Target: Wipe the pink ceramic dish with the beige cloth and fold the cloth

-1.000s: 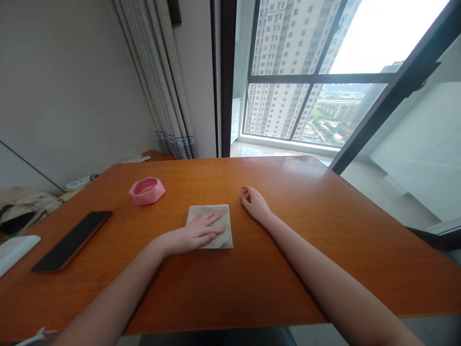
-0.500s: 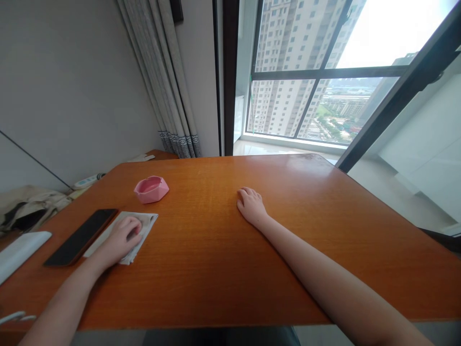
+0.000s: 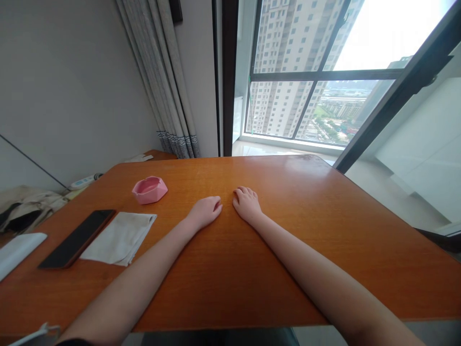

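Note:
On the brown wooden table point(image 3: 288, 274), my two hands rest side by side near the middle, a small gap between them. My left hand point(image 3: 206, 211) is loosely closed, fingers curled and thumb against them, with nothing visible in it. Palm down, my right hand point(image 3: 247, 204) lies on the wood with its fingers slightly spread and holds nothing. To the left of my left hand lies a folded white cloth point(image 3: 118, 238). Beyond the cloth stands a pink faceted bowl point(image 3: 149, 191), which looks like an ashtray.
A long flat black object point(image 3: 77, 239) lies left of the cloth. A white object point(image 3: 19, 252) sits at the table's left edge, with a white cable point(image 3: 36, 332) nearer to me. Fabric point(image 3: 30, 206) and a power strip point(image 3: 84, 181) are beyond the left edge. A window faces me.
My left hand has moved off the cloth to the right, to beside my right hand. The cloth stays where it was, now uncovered. My right hand has hardly moved.

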Action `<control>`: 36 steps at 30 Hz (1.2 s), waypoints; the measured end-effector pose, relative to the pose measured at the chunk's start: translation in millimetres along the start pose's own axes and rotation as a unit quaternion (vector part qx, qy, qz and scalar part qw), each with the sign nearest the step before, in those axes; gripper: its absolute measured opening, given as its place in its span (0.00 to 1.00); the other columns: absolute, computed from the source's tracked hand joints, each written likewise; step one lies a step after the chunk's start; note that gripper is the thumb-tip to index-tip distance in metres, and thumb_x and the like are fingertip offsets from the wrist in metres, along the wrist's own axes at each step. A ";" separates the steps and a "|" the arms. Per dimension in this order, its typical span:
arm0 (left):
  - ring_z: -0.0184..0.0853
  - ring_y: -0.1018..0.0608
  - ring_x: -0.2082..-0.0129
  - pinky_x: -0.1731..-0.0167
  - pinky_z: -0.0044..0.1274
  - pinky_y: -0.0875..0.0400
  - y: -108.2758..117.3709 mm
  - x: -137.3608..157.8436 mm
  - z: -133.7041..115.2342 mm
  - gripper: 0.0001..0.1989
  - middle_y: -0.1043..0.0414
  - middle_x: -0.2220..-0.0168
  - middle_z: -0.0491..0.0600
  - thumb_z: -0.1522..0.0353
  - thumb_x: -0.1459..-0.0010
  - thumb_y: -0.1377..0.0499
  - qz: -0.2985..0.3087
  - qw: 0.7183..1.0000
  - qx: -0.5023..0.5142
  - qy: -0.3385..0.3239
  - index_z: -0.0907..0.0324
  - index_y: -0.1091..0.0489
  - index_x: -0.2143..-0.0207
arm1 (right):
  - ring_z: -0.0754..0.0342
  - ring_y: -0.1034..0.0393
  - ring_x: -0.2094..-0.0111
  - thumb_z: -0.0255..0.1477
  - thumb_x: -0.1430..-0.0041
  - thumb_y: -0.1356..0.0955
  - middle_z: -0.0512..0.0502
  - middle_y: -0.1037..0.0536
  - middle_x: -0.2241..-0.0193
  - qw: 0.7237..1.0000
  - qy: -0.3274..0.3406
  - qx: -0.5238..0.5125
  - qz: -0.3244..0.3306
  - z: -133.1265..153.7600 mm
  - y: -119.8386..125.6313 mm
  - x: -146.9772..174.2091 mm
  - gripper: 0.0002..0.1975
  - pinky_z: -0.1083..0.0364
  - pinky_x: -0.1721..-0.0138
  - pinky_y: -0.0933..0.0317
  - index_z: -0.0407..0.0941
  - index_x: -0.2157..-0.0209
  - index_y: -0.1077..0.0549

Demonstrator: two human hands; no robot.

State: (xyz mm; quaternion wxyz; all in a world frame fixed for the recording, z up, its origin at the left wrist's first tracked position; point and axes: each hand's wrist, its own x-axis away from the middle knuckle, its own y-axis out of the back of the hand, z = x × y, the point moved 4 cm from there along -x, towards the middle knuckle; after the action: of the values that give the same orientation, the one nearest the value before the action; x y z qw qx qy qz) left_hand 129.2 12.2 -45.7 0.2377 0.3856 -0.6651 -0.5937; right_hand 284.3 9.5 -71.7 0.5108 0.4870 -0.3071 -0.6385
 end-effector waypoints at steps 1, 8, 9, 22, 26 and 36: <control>0.36 0.26 0.69 0.70 0.25 0.36 -7.4 -10.7 -4.9 0.12 0.27 0.68 0.51 0.64 0.40 0.54 -0.013 1.000 -0.005 -0.002 0.58 0.34 0.68 | 0.45 0.42 0.46 0.29 0.42 0.40 0.41 0.31 0.48 1.000 0.006 -0.006 0.000 0.0 0.0 0.3 0.15 0.46 0.46 0.51 0.45 0.53 0.30; 0.38 0.24 0.60 0.60 0.27 0.32 -25.0 -42.3 -19.6 0.12 0.26 0.60 0.53 0.67 0.41 0.52 -0.034 0.997 0.031 -0.069 0.59 0.32 0.60 | 0.52 0.36 0.49 0.25 0.38 0.43 0.44 0.27 0.51 0.992 0.077 -0.092 0.034 4.1 -0.8 -1.2 0.17 0.51 0.47 0.47 0.45 0.49 0.34; 0.38 0.24 0.60 0.60 0.27 0.32 -24.0 -41.0 -19.3 0.11 0.26 0.60 0.52 0.68 0.42 0.51 -0.037 0.996 0.038 -0.074 0.59 0.31 0.60 | 0.52 0.36 0.50 0.26 0.37 0.43 0.44 0.27 0.52 0.992 0.081 -0.092 0.033 4.9 0.0 -0.7 0.17 0.51 0.47 0.47 0.45 0.50 0.33; 0.37 0.27 0.64 0.61 0.28 0.33 -17.0 -27.5 -21.9 0.09 0.28 0.65 0.52 0.70 0.43 0.51 -0.035 0.994 0.052 -0.088 0.59 0.32 0.64 | 0.53 0.35 0.53 0.30 0.36 0.41 0.43 0.26 0.57 0.987 0.126 -0.090 0.042 4.9 0.7 0.8 0.12 0.52 0.49 0.45 0.45 0.58 0.29; 0.40 0.29 0.59 0.57 0.31 0.36 6.4 -12.9 -8.9 0.13 0.29 0.61 0.54 0.70 0.41 0.54 -0.052 0.995 -0.031 -0.085 0.58 0.33 0.57 | 0.53 0.34 0.53 0.32 0.36 0.41 0.45 0.25 0.57 0.985 0.115 -0.122 0.047 3.2 4.2 1.9 0.12 0.53 0.49 0.44 0.45 0.58 0.29; 0.53 0.30 0.54 0.50 0.45 0.45 62.2 50.4 156.7 0.22 0.29 0.56 0.64 0.58 0.45 0.49 -0.152 0.910 -0.127 0.365 0.65 0.33 0.55 | 0.53 0.35 0.50 0.32 0.38 0.39 0.46 0.26 0.56 0.982 0.123 -0.132 0.051 2.9 3.4 1.3 0.11 0.52 0.46 0.46 0.46 0.62 0.27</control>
State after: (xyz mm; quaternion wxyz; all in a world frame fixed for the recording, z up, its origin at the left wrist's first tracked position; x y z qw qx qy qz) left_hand -36.2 66.9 -20.9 0.4176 0.6382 -0.3845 -0.5200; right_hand 282.7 7.0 -68.1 0.6364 0.4737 -0.1799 -0.5816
